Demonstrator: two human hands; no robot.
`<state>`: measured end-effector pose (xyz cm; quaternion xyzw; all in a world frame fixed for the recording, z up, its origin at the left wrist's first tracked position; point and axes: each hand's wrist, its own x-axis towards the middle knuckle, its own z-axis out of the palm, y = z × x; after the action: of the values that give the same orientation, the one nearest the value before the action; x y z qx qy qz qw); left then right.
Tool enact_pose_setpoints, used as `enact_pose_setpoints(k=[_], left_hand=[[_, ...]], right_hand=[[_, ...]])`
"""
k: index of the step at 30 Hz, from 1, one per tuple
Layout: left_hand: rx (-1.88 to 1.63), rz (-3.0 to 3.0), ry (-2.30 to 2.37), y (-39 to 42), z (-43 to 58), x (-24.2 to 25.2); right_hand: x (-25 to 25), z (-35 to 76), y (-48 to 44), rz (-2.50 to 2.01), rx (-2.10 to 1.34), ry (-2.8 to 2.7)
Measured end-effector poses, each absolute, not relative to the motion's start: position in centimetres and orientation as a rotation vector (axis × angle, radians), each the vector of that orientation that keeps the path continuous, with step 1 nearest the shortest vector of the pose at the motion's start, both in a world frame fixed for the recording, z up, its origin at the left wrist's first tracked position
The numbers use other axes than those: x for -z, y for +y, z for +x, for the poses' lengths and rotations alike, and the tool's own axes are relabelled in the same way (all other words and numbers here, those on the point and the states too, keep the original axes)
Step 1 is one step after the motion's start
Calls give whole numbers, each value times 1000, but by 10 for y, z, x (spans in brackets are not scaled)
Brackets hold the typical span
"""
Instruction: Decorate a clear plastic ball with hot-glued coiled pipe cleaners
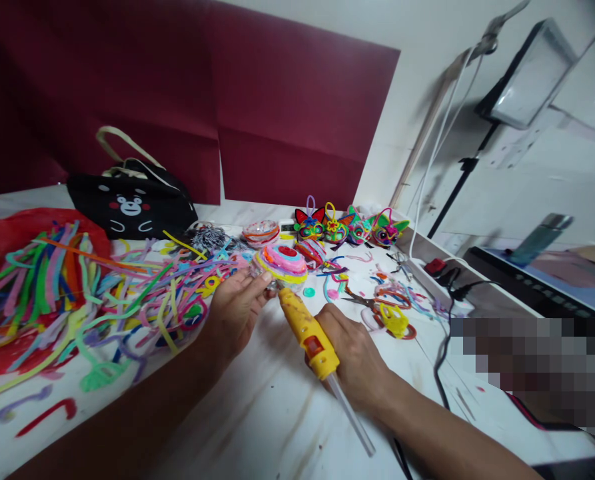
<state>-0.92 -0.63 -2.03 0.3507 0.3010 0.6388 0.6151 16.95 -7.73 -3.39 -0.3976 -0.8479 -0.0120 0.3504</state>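
Note:
My left hand is closed on the near left edge of a clear plastic ball, covered in rings of pink, orange, yellow and purple pipe cleaner around a red centre. In my right hand is a yellow hot glue gun, with a clear glue stick poking out of its back. The gun's nozzle points at the lower edge of the ball; whether it touches cannot be seen. Beside my right hand lie scissors with reddish-brown handles and a yellow pipe-cleaner piece.
Loose pipe cleaners heap across the left, partly on a red bag. A black bear-face bag stands behind. Several pipe-cleaner cat heads line the back. A power strip, black cord and lamp occupy the right.

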Motion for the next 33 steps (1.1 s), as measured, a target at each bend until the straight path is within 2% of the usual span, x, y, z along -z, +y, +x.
enact_pose_setpoints(k=[21, 28, 33], left_hand=[[-1589, 737, 757, 0, -15, 11], [-1686, 806, 812, 9, -22, 11], [-1709, 835, 838, 8, -19, 15]], right_hand=[[36, 170, -81, -1157, 36, -2192], [37, 163, -76, -1522, -20, -2362], [44, 161, -71, -1623, -208, -2431]])
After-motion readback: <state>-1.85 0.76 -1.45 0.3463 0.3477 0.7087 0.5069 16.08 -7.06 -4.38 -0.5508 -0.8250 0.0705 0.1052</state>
